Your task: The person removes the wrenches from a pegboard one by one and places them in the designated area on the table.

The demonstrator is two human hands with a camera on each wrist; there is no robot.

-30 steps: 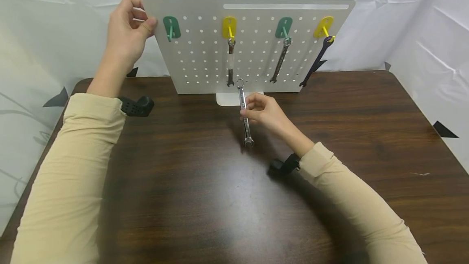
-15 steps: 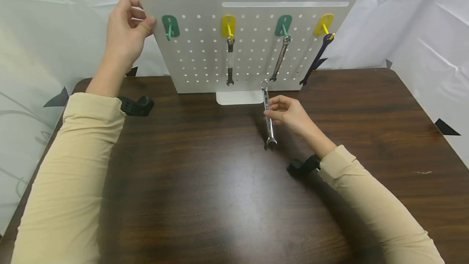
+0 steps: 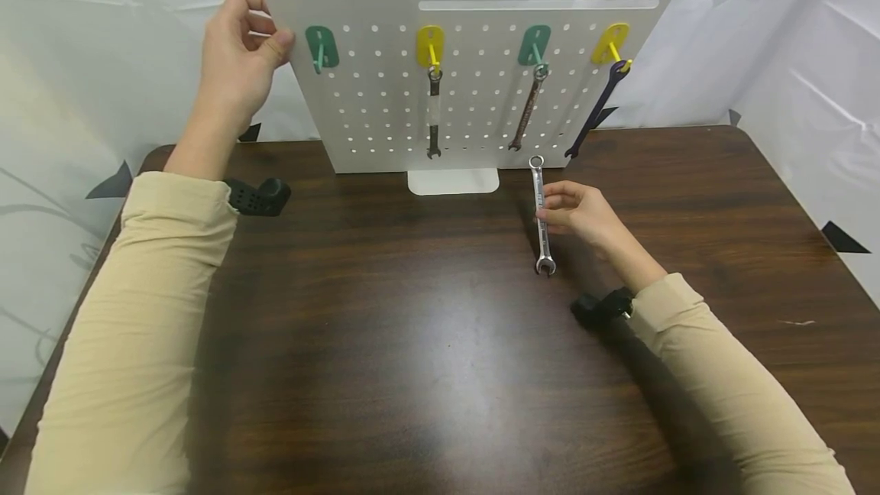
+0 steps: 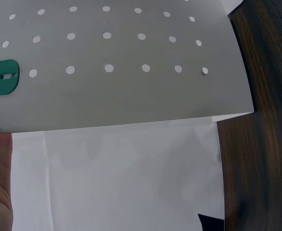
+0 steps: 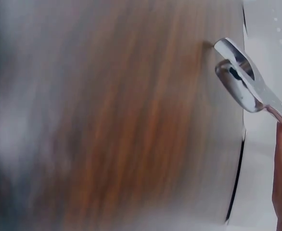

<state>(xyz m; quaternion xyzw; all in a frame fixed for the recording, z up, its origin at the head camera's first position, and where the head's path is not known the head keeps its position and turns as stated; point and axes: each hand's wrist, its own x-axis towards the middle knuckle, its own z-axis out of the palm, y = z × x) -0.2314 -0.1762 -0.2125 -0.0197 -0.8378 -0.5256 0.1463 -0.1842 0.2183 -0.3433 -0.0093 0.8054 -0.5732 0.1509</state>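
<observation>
With thumb and fingers, my right hand (image 3: 581, 212) pinches a shiny combination wrench (image 3: 541, 212) by its middle, ring end up and open end down, in front of the pegboard's lower edge. The wrench's open end (image 5: 242, 82) shows large in the right wrist view. At the upper left corner of the grey pegboard (image 3: 385, 113), my left hand (image 3: 241, 59) grips the board's edge between thumb and fingers. Three other wrenches hang from hooks: one with a pale band (image 3: 434, 113), a silver one (image 3: 528, 109) and a dark one (image 3: 598, 109).
The left green hook (image 3: 321, 48) carries no wrench. A yellow hook (image 3: 431, 48), a second green hook (image 3: 535, 46) and another yellow hook (image 3: 610, 44) bear the hanging wrenches. The board's white foot (image 3: 454, 182) rests on the dark wooden table (image 3: 385, 312); white sheeting stands behind.
My right hand has carried the wrench to the right, from before the board's foot to below its right part. The left hand stays on the board's corner.
</observation>
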